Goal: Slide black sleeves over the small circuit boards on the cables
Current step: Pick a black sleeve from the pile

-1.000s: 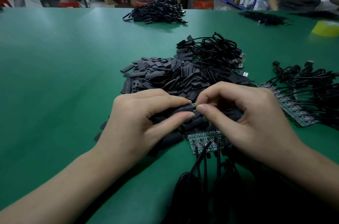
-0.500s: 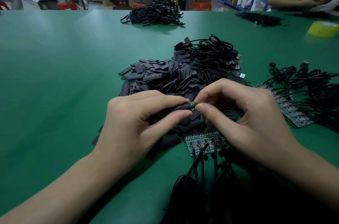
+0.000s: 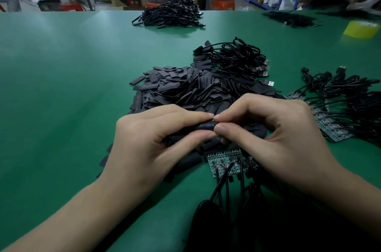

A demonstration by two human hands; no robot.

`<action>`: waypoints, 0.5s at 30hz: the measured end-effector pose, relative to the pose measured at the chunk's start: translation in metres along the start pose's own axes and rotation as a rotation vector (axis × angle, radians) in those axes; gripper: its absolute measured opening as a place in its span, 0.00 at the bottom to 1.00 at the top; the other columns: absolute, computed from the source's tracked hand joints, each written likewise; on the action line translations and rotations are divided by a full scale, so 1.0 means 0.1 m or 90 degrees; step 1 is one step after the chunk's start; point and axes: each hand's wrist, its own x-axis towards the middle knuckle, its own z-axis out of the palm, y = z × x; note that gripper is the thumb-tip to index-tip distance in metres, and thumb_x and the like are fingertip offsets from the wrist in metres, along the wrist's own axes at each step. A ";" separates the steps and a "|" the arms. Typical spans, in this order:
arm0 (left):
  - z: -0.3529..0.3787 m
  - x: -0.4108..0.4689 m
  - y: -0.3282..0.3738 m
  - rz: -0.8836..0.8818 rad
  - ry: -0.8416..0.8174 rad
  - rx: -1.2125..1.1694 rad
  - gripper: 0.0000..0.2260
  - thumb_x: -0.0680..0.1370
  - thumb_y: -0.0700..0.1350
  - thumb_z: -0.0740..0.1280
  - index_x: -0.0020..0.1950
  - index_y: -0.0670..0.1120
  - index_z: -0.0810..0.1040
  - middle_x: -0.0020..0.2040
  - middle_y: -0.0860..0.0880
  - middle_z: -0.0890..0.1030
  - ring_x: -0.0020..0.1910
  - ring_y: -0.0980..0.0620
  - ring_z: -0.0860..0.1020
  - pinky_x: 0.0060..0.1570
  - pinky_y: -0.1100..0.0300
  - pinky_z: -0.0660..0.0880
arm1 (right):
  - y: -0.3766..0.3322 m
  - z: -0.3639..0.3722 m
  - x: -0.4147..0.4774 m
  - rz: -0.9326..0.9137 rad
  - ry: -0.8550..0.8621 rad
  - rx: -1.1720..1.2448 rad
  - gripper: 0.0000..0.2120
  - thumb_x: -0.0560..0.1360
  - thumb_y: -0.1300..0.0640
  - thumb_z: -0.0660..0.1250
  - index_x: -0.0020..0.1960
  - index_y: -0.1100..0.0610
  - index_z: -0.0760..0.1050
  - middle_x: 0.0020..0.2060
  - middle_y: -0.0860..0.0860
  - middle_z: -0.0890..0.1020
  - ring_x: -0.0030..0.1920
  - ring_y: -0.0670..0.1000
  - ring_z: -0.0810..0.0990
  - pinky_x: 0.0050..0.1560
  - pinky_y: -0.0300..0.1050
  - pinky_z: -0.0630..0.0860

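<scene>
Fingers (image 3: 203,116) of the left hand (image 3: 156,144) pinch a black sleeve (image 3: 206,126); right hand (image 3: 274,134) fingers close narrow on the circuit board at the sleeve's mouth.

Head view: half a second ago a green board tip showed between the fingertips; now barely a sliver remains, so the sleeve has likely advanced nearly full cover. Held just above the loose sleeve pile (image 3: 185,88) on the tabletop (image 3: 61,86). Bare boards (image 3: 224,162) wait nearby.

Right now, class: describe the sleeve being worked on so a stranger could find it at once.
Start at the green table, nearest the camera. The left hand and right hand meet there, pinching one black sleeve. Unlike the loose sleeve pile behind, it is lifted and held.
</scene>
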 end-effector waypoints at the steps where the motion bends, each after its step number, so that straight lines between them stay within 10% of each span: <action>1: 0.00 0.00 0.00 -0.002 0.002 0.001 0.10 0.74 0.46 0.76 0.53 0.45 0.86 0.47 0.54 0.85 0.45 0.59 0.83 0.47 0.65 0.77 | 0.01 0.00 0.00 0.022 -0.001 0.039 0.02 0.74 0.59 0.75 0.46 0.56 0.83 0.36 0.43 0.86 0.39 0.42 0.85 0.42 0.32 0.78; 10: 0.00 0.01 0.00 -0.068 0.049 0.005 0.10 0.74 0.46 0.76 0.55 0.51 0.85 0.46 0.56 0.83 0.44 0.60 0.80 0.48 0.69 0.73 | 0.05 0.02 0.01 0.190 -0.040 0.277 0.03 0.75 0.56 0.72 0.45 0.55 0.83 0.35 0.54 0.86 0.35 0.52 0.86 0.41 0.42 0.83; 15: 0.00 0.00 -0.03 -0.213 0.114 -0.039 0.14 0.71 0.53 0.75 0.56 0.54 0.86 0.44 0.59 0.85 0.43 0.59 0.83 0.49 0.71 0.74 | 0.02 0.03 -0.02 0.052 0.041 -0.028 0.00 0.75 0.55 0.74 0.46 0.50 0.84 0.36 0.43 0.85 0.38 0.46 0.85 0.39 0.42 0.79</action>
